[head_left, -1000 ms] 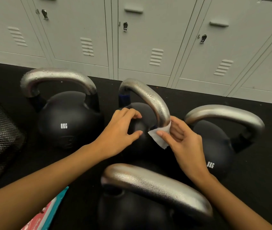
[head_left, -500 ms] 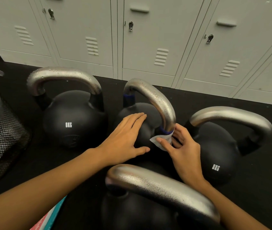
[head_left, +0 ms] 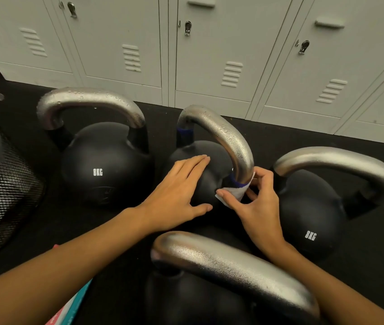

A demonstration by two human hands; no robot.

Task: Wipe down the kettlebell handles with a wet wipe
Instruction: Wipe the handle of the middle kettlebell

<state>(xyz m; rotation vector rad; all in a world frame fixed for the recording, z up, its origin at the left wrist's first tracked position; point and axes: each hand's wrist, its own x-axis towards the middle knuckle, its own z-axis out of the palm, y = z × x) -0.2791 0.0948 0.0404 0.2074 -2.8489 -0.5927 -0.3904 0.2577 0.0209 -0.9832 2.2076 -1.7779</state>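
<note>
Several black kettlebells with silver handles stand on the dark floor. The middle kettlebell has a wet-looking silver handle with blue bands at its ends. My left hand rests flat on its black body, fingers straight. My right hand pinches a white wet wipe wrapped around the near end of that handle, at the blue band. Further kettlebells stand on the left, on the right and closest to me.
Grey lockers line the wall behind the kettlebells. A black mesh bin with a plastic liner stands at the left. A pink and teal wipes packet lies at the bottom left under my forearm.
My right hand slid the wipe down the middle handle to its lower end. My left hand flattened its curled fingers onto the kettlebell's body.
</note>
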